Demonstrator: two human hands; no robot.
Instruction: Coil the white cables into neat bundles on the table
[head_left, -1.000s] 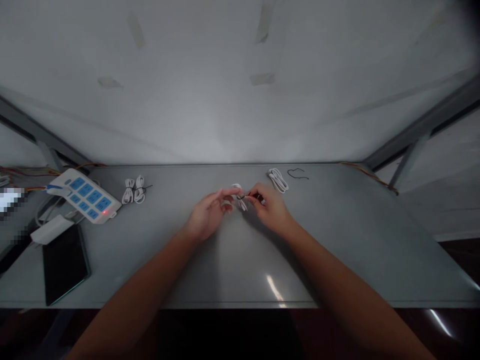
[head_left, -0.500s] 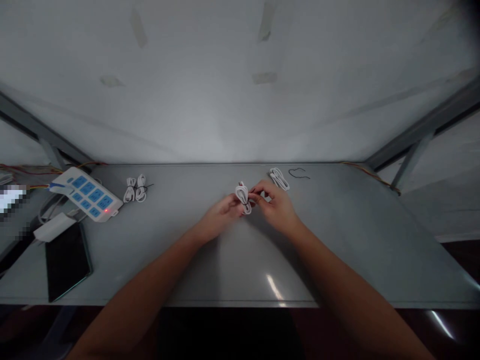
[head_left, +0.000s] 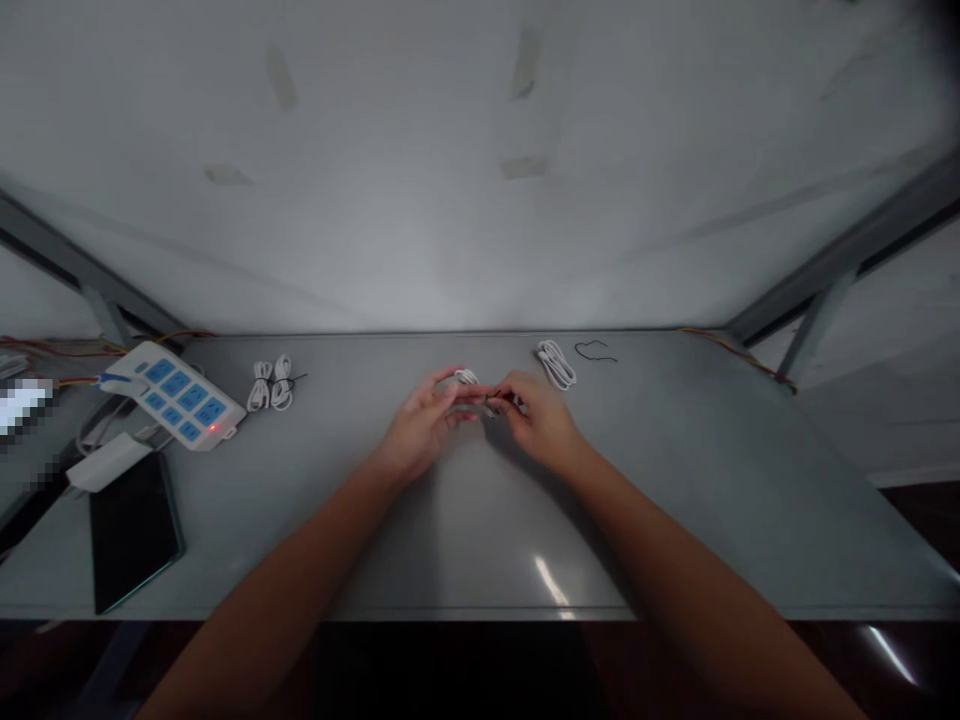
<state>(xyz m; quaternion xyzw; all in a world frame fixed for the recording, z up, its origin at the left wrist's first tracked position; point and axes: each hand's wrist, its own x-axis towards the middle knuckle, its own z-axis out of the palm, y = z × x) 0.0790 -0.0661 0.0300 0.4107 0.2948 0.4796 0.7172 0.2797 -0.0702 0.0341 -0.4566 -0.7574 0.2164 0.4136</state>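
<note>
Over the middle of the grey table, my left hand (head_left: 425, 422) is closed around a coiled white cable (head_left: 466, 377), whose upper loops show above the fingers and whose rest is mostly hidden. A thin black twist tie (head_left: 491, 394) runs from the coil to my right hand (head_left: 541, 415), which pinches it between thumb and fingertips. Just beyond my right hand lies another coiled white cable (head_left: 556, 364) on the table. A loose, bent black twist tie (head_left: 596, 351) rests to its right.
Two tied white cable bundles (head_left: 271, 385) lie on the left. Further left are a white power strip (head_left: 180, 393) with blue sockets and a red light, a white box-like piece (head_left: 109, 458) and a dark tablet (head_left: 136, 535). A pale wall (head_left: 420, 220) stands behind.
The coil has turned in my left hand, so my fingers now cover most of it. My right hand has shifted slightly left and still pinches the tie.
</note>
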